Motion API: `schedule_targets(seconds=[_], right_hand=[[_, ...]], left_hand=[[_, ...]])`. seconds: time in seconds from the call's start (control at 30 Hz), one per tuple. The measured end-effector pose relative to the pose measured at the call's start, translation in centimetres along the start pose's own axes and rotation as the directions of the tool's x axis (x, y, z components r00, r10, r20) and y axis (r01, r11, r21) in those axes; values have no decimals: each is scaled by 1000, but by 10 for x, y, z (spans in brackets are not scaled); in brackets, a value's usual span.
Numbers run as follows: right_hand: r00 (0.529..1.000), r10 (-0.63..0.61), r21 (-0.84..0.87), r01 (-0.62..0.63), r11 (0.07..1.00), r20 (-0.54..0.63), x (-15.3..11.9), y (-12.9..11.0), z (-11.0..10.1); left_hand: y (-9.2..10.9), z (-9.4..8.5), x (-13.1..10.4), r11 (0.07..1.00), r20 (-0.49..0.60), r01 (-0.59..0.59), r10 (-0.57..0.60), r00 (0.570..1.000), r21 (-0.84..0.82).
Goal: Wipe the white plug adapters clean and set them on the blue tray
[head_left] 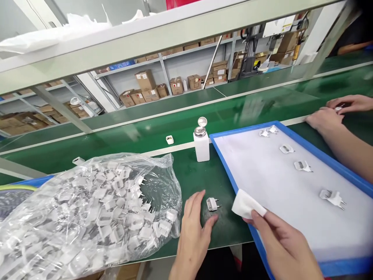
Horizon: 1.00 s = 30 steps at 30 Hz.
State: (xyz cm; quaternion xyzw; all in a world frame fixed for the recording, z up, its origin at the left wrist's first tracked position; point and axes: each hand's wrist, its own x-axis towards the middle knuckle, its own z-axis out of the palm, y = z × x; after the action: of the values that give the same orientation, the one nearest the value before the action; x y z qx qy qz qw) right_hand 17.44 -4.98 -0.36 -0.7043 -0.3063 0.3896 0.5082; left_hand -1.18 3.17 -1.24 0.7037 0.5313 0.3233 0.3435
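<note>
My left hand hovers by the green bench with thumb and fingers apart, holding nothing. Just right of its fingertips lies a white two-pin plug piece, its pins pointing right. A folded white cloth is pinched between the thumb and fingers of my right hand, over the near left edge of a blue-rimmed tray. Several similar white plug pieces are spread on the tray's white surface. To my left, a clear plastic bag bulges with many more of these pieces.
A white pump bottle with its metal lid raised stands behind the plug piece. A small white part rests on the green strip beyond. At right, a co-worker's hands work past the tray. A metal rail crosses above.
</note>
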Motion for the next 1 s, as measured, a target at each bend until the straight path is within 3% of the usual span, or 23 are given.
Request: schedule_targets(seconds=[0.07,0.17,0.23,0.3,0.53,0.63,0.8,0.9,1.0], right_hand=[[960,-279,-290,272,918,19,3,1,18],[739,-667,-553,594,584,90,6,14,55],[662,-734,-590,657,469,154,7,25,74],[638,-739,-575,695,432,215,6,35,82],[473,-751,-524,828,200,461,-7,53,57],[501,-758,-491,826,275,418,-4,50,64],[646,-698,-470,742,479,308,12,28,84],[709,-640,-454,694,559,297,13,12,83],[741,-591,-434,669,603,320,5,0,73]], left_hand=[[-2,1,8,998,104,-53,49,993,38],[-4,-1,17,994,156,-98,90,984,47],[-5,-3,18,993,165,-109,98,981,54],[-7,-4,18,991,174,-119,107,979,58],[-16,0,15,978,119,-192,182,976,78],[-16,0,15,976,121,-205,195,973,75],[-14,-1,16,978,138,-207,206,969,-10],[-15,-3,15,974,137,-218,224,965,-52],[-13,-8,9,956,168,-274,289,943,-107]])
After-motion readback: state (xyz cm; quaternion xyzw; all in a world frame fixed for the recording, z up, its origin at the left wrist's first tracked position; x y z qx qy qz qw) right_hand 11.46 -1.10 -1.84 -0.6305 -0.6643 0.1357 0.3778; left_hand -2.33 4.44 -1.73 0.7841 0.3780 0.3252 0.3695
